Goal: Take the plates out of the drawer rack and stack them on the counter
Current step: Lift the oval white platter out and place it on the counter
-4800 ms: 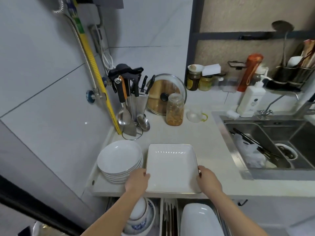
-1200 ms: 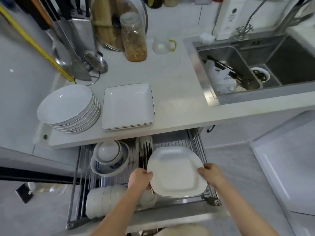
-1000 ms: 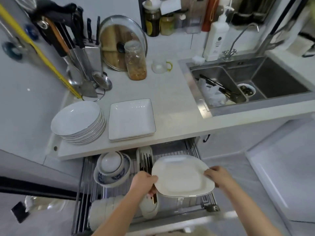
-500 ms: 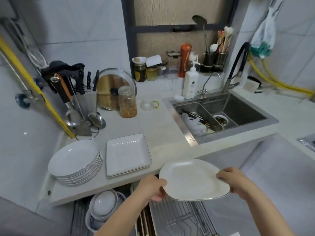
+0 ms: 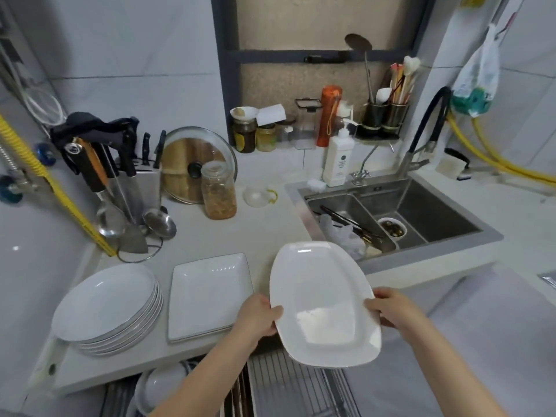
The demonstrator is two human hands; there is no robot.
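Now both hands grip one white platter (image 5: 323, 302), a glossy oblong dish with rounded corners and a shallow raised rim, its long axis running away from the person. The left hand (image 5: 258, 319) pinches the platter's left edge, thumb on top and fingers curled underneath; the right hand (image 5: 391, 310) clamps the right edge the same way. The platter is held in the air, roughly level, with its far end over the front edge of the counter (image 5: 270, 227) and its near end over the open drawer rack (image 5: 298, 383) below. On the counter to the left lies a stack of square white plates (image 5: 209, 294), and beside that a taller stack of round white plates (image 5: 106, 305) with thin dark rims (the two stacks sit just beside each other). In the rack, a white bowl (image 5: 159, 386) shows at the lower left. A sink (image 5: 391, 215) sits to the right.
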